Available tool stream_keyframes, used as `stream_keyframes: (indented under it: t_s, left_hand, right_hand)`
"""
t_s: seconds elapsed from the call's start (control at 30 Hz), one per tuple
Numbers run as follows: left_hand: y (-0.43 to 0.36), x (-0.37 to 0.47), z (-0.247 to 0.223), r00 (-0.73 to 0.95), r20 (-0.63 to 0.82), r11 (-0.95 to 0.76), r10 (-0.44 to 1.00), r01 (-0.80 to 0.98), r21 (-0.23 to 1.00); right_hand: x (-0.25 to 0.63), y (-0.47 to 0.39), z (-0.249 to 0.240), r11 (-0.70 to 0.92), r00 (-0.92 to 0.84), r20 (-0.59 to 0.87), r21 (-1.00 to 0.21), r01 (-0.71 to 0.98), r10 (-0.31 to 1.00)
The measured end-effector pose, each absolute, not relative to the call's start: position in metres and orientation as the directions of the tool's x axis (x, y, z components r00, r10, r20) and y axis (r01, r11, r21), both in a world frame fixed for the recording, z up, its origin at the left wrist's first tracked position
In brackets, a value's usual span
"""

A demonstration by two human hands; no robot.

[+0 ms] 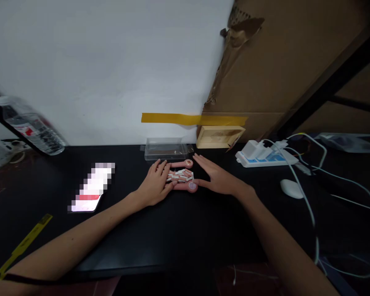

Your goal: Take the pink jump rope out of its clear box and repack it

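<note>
A pink and white beaded jump rope (180,176) lies bundled on the black table, its segments between two pink handles with round ends. The upper handle (179,165) and lower handle (181,186) run roughly parallel. My left hand (154,183) covers the bundle's left end, fingers over the upper side and thumb on the lower handle, holding it. At the right, my right hand (216,174) is open, fingers stretched forward and apart from the thumb. That thumb's tip is beside the lower handle's round end; whether it touches is unclear.
Behind the rope stand a clear plastic box (165,150) and a shallow wooden box (220,137). A phone (94,187) and water bottle (33,129) are at left. To the right are a power strip (267,158) with cables and a white mouse (291,188).
</note>
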State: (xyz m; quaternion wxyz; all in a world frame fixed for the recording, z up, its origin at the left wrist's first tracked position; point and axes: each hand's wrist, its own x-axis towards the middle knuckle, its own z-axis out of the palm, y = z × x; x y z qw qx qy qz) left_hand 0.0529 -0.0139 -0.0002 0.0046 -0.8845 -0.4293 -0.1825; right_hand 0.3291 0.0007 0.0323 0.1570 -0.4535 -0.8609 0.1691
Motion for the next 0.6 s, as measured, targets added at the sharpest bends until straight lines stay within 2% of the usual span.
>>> stream_keyframes:
  t_s: [0.4, 0.6]
  left_hand:
    - [-0.014, 0.049, 0.008, 0.599, 0.242, -0.639, 0.763, 0.755, 0.148]
    - [-0.013, 0.046, 0.005, 0.515, 0.326, -0.583, 0.793, 0.796, 0.162]
  right_hand:
    - [0.330, 0.007, 0.023, 0.477, -0.544, 0.008, -0.489, 0.730, 0.839]
    - [0.334, 0.006, 0.030, 0.478, -0.537, 0.029, -0.498, 0.723, 0.843]
